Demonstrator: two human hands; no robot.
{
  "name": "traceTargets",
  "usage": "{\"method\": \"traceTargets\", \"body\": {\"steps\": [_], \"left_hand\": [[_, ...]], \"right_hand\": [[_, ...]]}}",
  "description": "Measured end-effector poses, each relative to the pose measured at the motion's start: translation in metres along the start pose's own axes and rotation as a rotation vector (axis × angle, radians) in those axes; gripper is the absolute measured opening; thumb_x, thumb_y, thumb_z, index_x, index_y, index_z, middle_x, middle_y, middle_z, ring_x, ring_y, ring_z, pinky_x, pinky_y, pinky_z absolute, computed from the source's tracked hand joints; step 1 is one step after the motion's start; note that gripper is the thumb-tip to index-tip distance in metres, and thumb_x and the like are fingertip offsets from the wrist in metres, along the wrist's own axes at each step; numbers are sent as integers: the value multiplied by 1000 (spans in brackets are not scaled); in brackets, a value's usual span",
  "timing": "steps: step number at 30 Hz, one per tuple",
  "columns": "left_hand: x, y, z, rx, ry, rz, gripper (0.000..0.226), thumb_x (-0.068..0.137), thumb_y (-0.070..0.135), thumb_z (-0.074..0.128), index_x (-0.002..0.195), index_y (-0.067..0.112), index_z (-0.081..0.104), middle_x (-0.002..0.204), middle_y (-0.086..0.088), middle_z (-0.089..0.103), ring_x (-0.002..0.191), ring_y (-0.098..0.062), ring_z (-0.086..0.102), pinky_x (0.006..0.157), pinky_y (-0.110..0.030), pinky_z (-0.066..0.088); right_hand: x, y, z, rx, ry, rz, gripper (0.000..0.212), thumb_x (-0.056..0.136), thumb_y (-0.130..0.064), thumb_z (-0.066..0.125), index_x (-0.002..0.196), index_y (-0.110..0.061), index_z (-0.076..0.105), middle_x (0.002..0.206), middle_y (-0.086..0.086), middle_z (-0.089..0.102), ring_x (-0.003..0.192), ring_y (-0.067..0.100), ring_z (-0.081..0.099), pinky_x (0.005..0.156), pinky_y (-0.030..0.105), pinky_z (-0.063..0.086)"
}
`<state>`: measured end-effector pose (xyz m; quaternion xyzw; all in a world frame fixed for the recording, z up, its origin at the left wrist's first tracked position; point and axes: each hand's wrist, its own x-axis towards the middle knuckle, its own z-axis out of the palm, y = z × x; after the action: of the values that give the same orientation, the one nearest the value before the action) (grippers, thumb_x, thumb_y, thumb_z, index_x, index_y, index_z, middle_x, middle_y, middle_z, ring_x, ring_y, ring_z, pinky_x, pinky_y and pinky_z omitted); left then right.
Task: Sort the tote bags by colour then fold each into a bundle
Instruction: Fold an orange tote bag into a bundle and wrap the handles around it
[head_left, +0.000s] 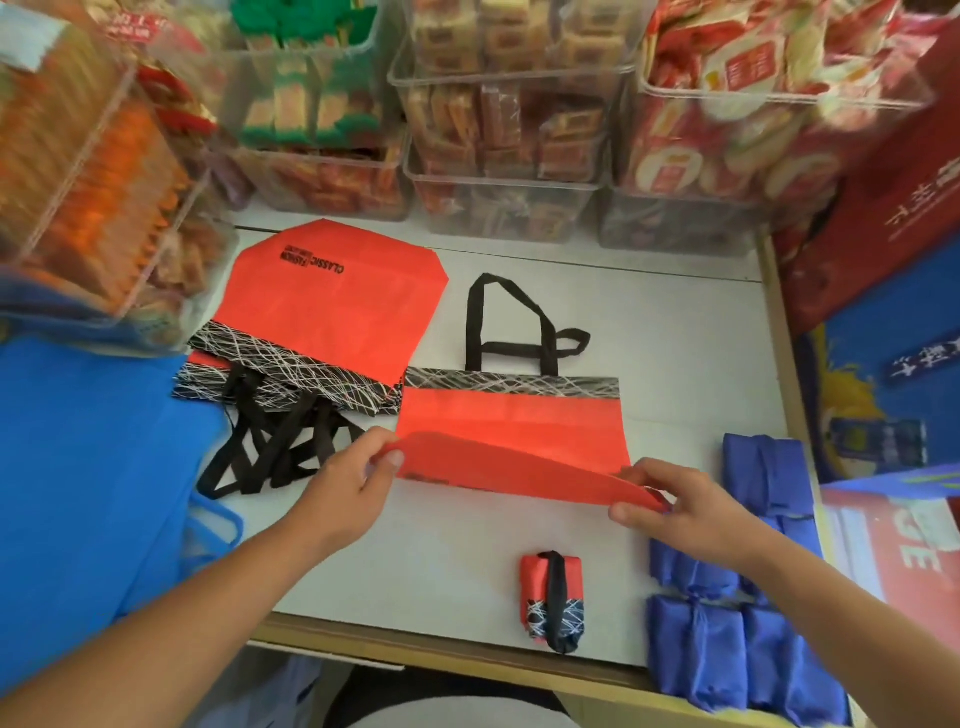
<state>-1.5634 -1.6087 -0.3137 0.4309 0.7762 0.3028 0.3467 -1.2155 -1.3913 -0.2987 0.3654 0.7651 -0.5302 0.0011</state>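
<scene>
A red tote bag (511, 423) with a black scribble-patterned band and black handles lies flat in the middle of the white table (675, 353). Its bottom edge is lifted and curled over toward the band. My left hand (358, 480) pinches the lifted left corner and my right hand (675, 506) pinches the right corner. To the left lies a stack of red tote bags (327, 312) with tangled black handles. One folded red bundle (553, 600) stands near the table's front edge. Several folded blue bundles (737, 618) lie at the right.
Clear bins of packaged snacks (509, 119) line the back of the table and the left side. A large blue bag (88, 493) covers the left. Red and blue boxes (883, 322) stand at the right edge. The table's wooden front rim (441, 652) is close to me.
</scene>
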Motion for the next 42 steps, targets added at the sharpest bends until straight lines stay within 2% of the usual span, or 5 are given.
{"method": "traceTargets", "body": {"steps": [12,18,24,34,42], "left_hand": [[45,3,34,434,243,44,60,86,17,77,139,8,52,147,-12,51,134,-30,50,111,-45,43],[51,-10,75,672,-246,227,67,97,39,61,158,31,34,171,5,9,159,-21,1,127,-39,-5],[62,-30,78,747,-200,303,75,79,51,78,148,33,52,163,2,37,149,-27,38,116,-53,39],[75,-23,43,645,-310,350,51,84,8,72,134,18,65,150,-3,55,139,-23,52,105,-43,52],[75,-16,16,234,-237,-92,19,94,48,66,91,30,65,81,9,63,76,-6,58,68,-30,48]], "right_hand": [[72,27,27,20,373,478,41,97,-46,64,82,-9,58,76,6,60,70,28,57,66,41,50],[95,34,37,-219,431,595,43,91,-47,68,111,-12,52,112,10,59,88,29,60,73,39,45],[101,45,61,-819,333,-86,66,85,-35,67,148,-33,47,158,12,39,144,45,34,113,58,36],[100,37,59,-698,53,60,80,80,-93,22,150,-55,35,168,-15,3,158,23,-8,126,52,2],[72,17,14,-315,136,69,42,81,-77,58,96,-41,73,95,-30,70,90,-5,65,83,22,52]]}}
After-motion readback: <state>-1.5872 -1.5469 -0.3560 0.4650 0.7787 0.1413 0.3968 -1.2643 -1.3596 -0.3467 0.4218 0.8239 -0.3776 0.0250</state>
